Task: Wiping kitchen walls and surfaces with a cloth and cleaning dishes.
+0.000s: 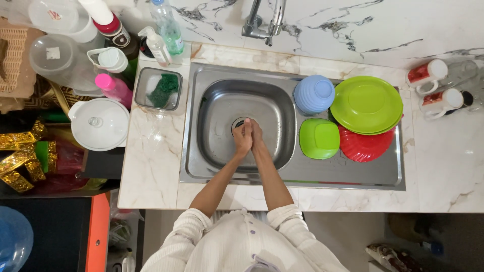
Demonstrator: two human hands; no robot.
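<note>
My left hand [242, 138] and my right hand [255, 136] are pressed together over the steel sink bowl [217, 106], just above the drain. The fingers are closed against each other and nothing shows between the palms. Both forearms reach in from the near edge of the counter. The tap [264, 22] stands at the far wall above the bowl; no water stream is visible.
On the drainboard lie a blue bowl [314, 93], a green square bowl [319, 138], a green plate [366, 104] and a red plate [364, 146]. Left of the sink: a tray with a green scrubber [160, 89], bottles [166, 25], a white lidded pot [99, 123]. Mugs [428, 75] at right.
</note>
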